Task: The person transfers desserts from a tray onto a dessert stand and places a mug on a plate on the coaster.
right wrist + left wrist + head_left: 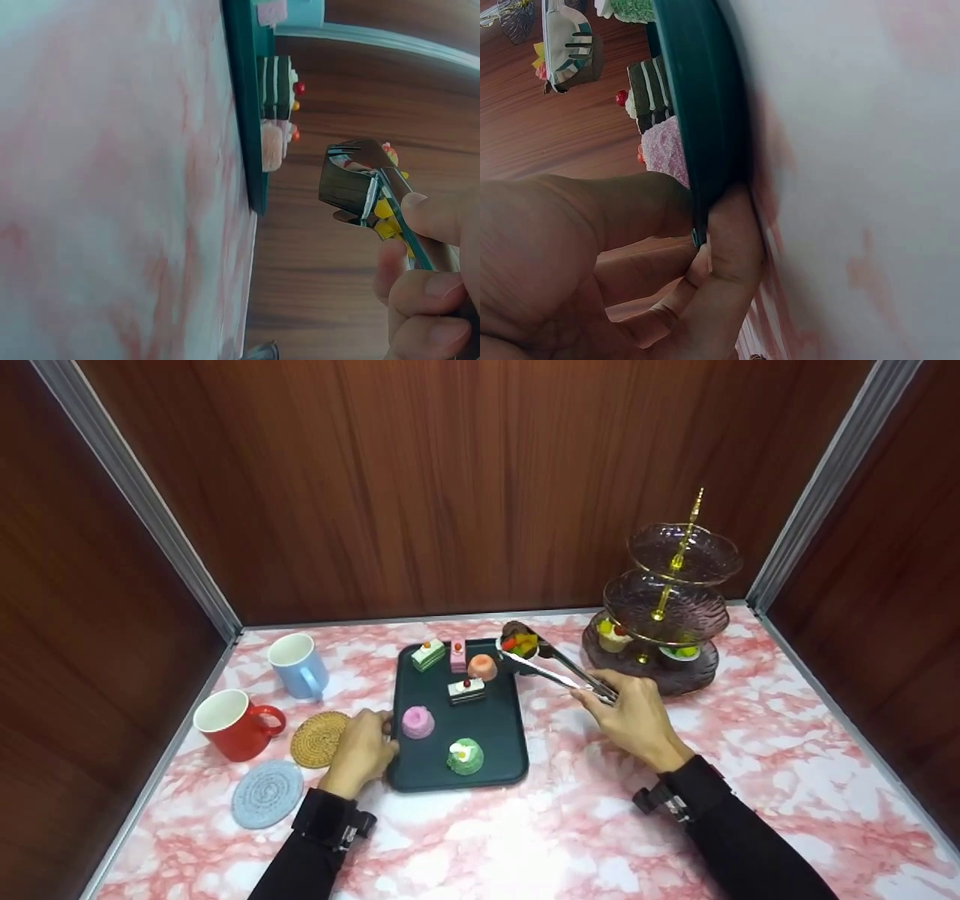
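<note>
My right hand (634, 720) grips metal tongs (559, 679), whose tips clamp a dark cup of fruit (520, 644) beside the tray's far right corner. In the right wrist view the fruit cup (349, 187) hangs above the table's height, tipped on its side in this picture. My left hand (364, 754) pinches the left rim of the dark green tray (480, 727), thumb above and fingers below the edge. Several small cakes sit on the tray, among them a pink one (418, 722), a green one (465, 756), an orange one (482, 667) and a layered slice (466, 691).
At right stands a three-tier glass stand (667, 607), with a cupcake (613, 636) and another fruit cup (679, 652) on its bottom tier. To the left are a blue mug (296, 664), a red mug (238, 727), a woven coaster (319, 739) and a grey coaster (268, 793).
</note>
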Tool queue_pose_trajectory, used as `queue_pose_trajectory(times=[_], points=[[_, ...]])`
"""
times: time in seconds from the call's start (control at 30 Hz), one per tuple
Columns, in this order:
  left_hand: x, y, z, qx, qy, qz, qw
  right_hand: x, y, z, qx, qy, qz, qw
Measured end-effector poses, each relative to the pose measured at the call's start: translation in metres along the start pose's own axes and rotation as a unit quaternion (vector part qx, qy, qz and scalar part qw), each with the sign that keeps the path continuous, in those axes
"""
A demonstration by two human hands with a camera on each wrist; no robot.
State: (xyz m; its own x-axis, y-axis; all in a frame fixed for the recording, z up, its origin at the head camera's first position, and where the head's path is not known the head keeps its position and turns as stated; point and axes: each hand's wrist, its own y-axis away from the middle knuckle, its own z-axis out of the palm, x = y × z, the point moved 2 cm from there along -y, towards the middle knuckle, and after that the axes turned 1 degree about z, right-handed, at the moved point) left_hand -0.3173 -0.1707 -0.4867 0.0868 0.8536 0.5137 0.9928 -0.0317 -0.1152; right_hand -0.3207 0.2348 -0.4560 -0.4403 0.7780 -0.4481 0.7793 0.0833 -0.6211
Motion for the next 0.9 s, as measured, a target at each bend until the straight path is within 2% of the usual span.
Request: queue_pose_trajectory(times=[0.23, 0.5, 0.9], points=[[0.0, 0.0, 0.0, 0.001, -0.002, 0.002, 1.0, 0.011, 0.006, -0.009, 0.006, 0.011, -0.003, 1.0], [0.0, 0.0, 0.001, -0.002, 0.001, -0.005, 1.0, 0.02, 0.012, -0.018, -0.005, 0.021, 0.018, 1.0], [0.0, 0.001, 0.0, 0.009, 0.007, 0.006, 0.9999, 0.036, 0.019, -0.033, 0.007, 0.031, 0.032, 0.999]])
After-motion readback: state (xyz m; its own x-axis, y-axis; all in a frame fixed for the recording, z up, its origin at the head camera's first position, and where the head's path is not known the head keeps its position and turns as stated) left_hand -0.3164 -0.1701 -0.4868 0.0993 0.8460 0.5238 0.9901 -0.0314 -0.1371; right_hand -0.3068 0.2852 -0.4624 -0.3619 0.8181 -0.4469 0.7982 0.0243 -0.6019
